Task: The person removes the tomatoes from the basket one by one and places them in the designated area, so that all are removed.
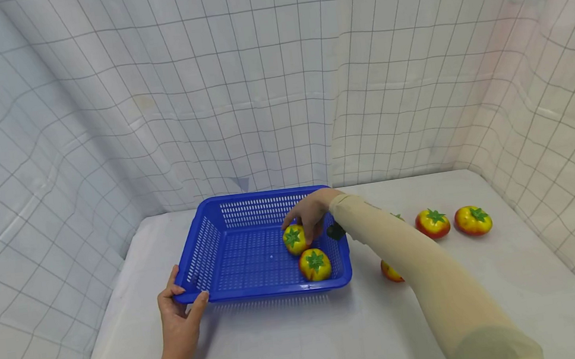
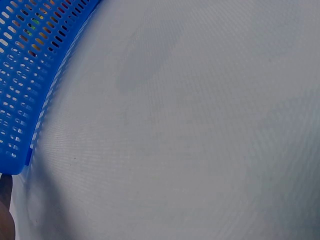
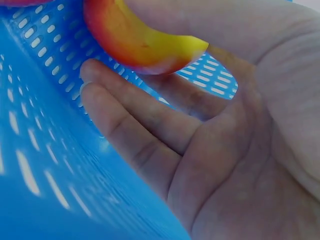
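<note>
A blue plastic basket (image 1: pixel 269 291) with slotted walls stands on the white table. My left hand (image 1: pixel 179 327) grips its near left corner, thumb over the rim and fingers at the outer left side. Inside the basket, at its right end, my right hand (image 1: pixel 314 212) holds a red-and-yellow toy tomato (image 1: pixel 293 241) with a green star-shaped top. The right wrist view shows thumb and fingers about this tomato (image 3: pixel 145 47), low near the slotted basket floor. Just in front of it, a second toy tomato (image 1: pixel 315 266) lies by the near right corner.
Right of the basket lie more toy tomatoes: one (image 1: pixel 432 224) and another (image 1: pixel 473 221) in plain sight, a third (image 1: pixel 392 273) partly behind the right sleeve (image 1: pixel 409 248). A green leaf tip shows above the sleeve. White gridded curtains (image 1: pixel 276 85) enclose the table.
</note>
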`<state>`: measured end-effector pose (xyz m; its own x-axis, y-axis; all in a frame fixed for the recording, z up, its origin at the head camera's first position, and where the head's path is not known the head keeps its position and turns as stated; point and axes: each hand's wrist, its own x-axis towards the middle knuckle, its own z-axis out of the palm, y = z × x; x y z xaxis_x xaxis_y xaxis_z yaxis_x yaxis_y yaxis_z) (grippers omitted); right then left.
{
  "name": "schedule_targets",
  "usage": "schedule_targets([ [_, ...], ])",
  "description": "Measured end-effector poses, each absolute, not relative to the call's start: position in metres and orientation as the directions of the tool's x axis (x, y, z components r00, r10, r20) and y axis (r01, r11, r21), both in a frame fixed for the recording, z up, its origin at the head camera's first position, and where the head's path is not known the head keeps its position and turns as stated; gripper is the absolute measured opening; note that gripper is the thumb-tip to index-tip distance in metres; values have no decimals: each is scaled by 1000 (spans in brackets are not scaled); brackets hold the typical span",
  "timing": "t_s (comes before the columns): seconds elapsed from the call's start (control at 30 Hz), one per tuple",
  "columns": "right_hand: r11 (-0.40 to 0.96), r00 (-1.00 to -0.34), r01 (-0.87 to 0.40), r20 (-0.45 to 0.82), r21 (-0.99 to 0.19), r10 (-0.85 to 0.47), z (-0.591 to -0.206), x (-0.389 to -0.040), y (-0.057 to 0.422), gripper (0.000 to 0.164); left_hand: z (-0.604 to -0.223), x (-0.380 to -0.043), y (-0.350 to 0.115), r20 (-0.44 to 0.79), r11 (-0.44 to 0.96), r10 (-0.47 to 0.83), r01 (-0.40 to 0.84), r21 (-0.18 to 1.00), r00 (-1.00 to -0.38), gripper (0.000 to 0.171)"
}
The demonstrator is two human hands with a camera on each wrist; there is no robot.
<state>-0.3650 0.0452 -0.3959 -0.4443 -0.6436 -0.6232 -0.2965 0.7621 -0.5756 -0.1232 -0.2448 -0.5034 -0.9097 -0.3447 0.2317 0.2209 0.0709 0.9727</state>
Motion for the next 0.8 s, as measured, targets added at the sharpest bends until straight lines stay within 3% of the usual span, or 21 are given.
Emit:
schedule_targets([
  [0.37, 749, -434, -309, -613, -586, -659, -397, -365, 45, 57, -505, -124, -246, 231, 73, -329, 220, 973, -915, 40],
  [0.8, 679, -426, -312, -541, -665, -725, -389, -370, 53, 65, -507, -124, -248, 240, 86, -322, 224, 971, -916, 40],
])
